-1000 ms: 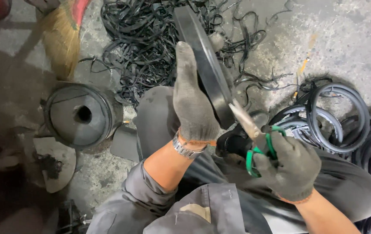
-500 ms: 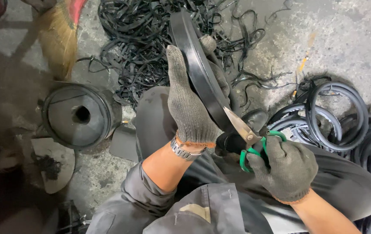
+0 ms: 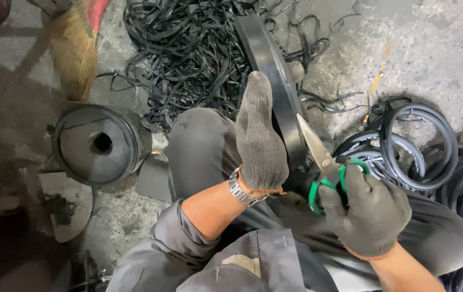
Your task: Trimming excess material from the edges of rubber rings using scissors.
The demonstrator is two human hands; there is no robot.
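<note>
There are no packages, no labels, no signs and no screens to see anywhere in this view.

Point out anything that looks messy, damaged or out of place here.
A tangled heap of thin black strips sprawls loose over the concrete floor beyond the black ring that the left hand steadies. Nothing looks broken.
</note>
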